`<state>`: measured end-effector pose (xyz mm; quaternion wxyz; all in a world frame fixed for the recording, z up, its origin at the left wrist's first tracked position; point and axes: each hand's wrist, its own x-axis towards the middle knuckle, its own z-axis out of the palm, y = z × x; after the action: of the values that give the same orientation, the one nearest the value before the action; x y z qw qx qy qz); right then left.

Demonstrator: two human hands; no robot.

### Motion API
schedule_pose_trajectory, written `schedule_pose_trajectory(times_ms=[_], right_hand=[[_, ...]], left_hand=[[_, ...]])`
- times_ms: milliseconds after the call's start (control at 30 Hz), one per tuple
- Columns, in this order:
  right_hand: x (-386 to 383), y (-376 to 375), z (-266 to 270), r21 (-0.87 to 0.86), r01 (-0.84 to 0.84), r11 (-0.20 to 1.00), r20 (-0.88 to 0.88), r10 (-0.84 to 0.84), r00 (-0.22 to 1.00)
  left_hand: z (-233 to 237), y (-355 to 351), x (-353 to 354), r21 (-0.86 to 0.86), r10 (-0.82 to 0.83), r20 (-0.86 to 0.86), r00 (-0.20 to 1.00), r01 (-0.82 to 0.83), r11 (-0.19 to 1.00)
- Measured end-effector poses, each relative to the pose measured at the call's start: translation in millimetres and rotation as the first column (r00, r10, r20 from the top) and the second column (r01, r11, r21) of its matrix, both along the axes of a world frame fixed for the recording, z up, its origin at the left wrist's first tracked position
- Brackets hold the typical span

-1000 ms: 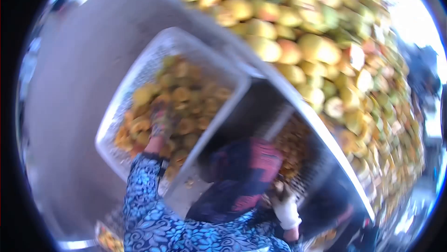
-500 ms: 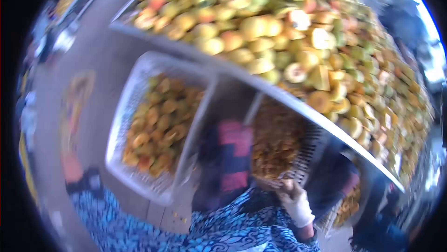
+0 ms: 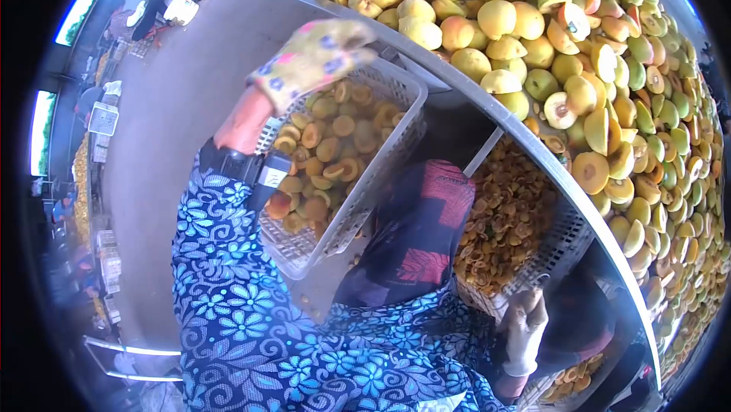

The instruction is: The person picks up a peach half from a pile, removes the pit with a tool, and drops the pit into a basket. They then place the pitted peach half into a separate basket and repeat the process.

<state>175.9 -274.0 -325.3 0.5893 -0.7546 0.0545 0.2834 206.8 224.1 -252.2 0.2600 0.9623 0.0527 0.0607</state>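
My left hand (image 3: 316, 59), in a patterned yellow glove, hovers above a white crate (image 3: 358, 214) of stone fruit halves. Its slightly blurred fingers reach right, thumb apart, and nothing shows between them. Just past the fingertips runs the metal rim (image 3: 487, 96) of a table heaped with yellow-green, red-blushed stone fruit (image 3: 525, 20), many halved. My right hand (image 3: 524, 332), in a pale glove, stays low by my lap with fingers curled. A small dark tip shows at its fingers, but what it holds I cannot make out. Beside it stands a crate (image 3: 575, 241) of brown pits and scraps.
My knee (image 3: 411, 237) in dark and pink cloth lies between the two crates. More fruit halves (image 3: 575, 378) sit low at the right. Concrete floor (image 3: 167, 145) stretches left, with a white bucket (image 3: 181, 10), people and other fruit tables farther off.
My left hand has swung from low at the left up and right, over the fruit crate toward the table rim. My right hand remains low near my lap. The view has shifted and sharpened.
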Motion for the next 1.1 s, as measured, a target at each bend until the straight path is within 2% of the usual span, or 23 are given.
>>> schedule_pose_trajectory(times_ms=[33, 67, 100, 133, 167, 233, 267, 333, 367, 433, 467, 533, 600, 633, 700, 767, 867, 967, 1033, 1100], right_hand=[[4, 2, 1, -0.016, 0.004, 1.0, -0.007, -0.004, 1.0], [7, 5, 1, -0.034, 0.003, 0.999, -0.013, -0.004, 1.0], [10, 8, 0, -0.05, -0.008, 0.999, 0.004, 0.008, 1.0], [10, 11, -2, -0.052, -0.023, 0.998, 0.0, 0.023, 1.0], [10, 13, -5, -0.06, -0.023, 0.998, -0.013, 0.022, 1.0], [9, 22, -12, -0.107, -0.019, 0.994, -0.016, 0.017, 1.0], [8, 29, -13, -0.116, -0.032, 0.993, -0.014, 0.03, 0.999], [6, 41, -14, -0.203, -0.062, 0.977, -0.046, 0.054, 0.997], [4, 44, -19, -0.162, -0.067, 0.985, -0.032, 0.063, 0.998], [4, 55, -18, -0.198, -0.129, 0.972, -0.008, 0.13, 0.991], [3, 62, -18, -0.213, -0.169, 0.962, 0.022, 0.178, 0.984], [1, 70, -21, -0.275, -0.226, 0.935, 0.035, 0.245, 0.969], [-1, 78, -18, -0.277, -0.26, 0.925, 0.173, 0.314, 0.934], [-3, 76, -19, -0.282, -0.256, 0.925, 0.173, 0.311, 0.934], [-5, 73, -21, -0.318, -0.229, 0.92, 0.019, 0.248, 0.969], [-6, 74, -19, -0.299, -0.22, 0.929, -0.007, 0.228, 0.974], [-8, 71, -22, -0.285, -0.232, 0.93, 0.006, 0.244, 0.97], [-8, 65, -20, -0.261, -0.237, 0.936, 0.024, 0.252, 0.968], [-9, 65, -16, -0.225, -0.194, 0.955, -0.036, 0.191, 0.981], [-11, 54, -31, -0.217, -0.186, 0.958, -0.002, 0.19, 0.982]], left_hand=[[-5, 7, -16, 0.33, 0.11, -0.094, 0.99, -0.073, 0.941], [-32, 31, -37, 0.375, 0.173, -0.162, 0.971, -0.102, 0.921], [-79, 63, -68, 0.418, 0.239, -0.226, 0.944, -0.128, 0.899], [-143, 98, -111, 0.54, 0.263, -0.208, 0.942, -0.114, 0.834], [-161, 87, -128, 0.453, 0.414, -0.424, 0.806, -0.207, 0.867], [-264, 106, -192, 0.391, 0.555, -0.466, 0.689, -0.402, 0.828], [-268, 91, -197, 0.383, 0.56, -0.47, 0.683, -0.414, 0.826], [-260, 53, -187, 0.324, 0.641, -0.412, 0.647, -0.554, 0.767], [-254, 50, -181, 0.315, 0.647, -0.419, 0.637, -0.566, 0.762], [-242, 49, -172, 0.486, 0.603, -0.439, 0.666, -0.389, 0.783], [-238, 53, -169, 0.483, 0.606, -0.437, 0.664, -0.395, 0.781], [-235, 59, -164, 0.457, 0.645, -0.513, 0.567, -0.456, 0.764], [-241, 65, -167, 0.428, 0.61, -0.529, 0.59, -0.435, 0.792], [-243, 67, -169, 0.41, 0.579, -0.544, 0.607, -0.41, 0.815], [-238, 61, -170, 0.426, 0.573, -0.529, 0.626, -0.388, 0.817], [-238, 58, -174, 0.45, 0.575, -0.507, 0.642, -0.372, 0.812], [-260, 59, -186, 0.42, 0.608, -0.469, 0.641, -0.444, 0.792], [-264, 58, -184, 0.399, 0.651, -0.351, 0.673, -0.521, 0.755], [-240, 48, -183, 0.254, 0.776, -0.145, 0.614, -0.735, 0.629], [-224, 45, -168, 0.194, 0.77, -0.174, 0.613, -0.746, 0.638]])
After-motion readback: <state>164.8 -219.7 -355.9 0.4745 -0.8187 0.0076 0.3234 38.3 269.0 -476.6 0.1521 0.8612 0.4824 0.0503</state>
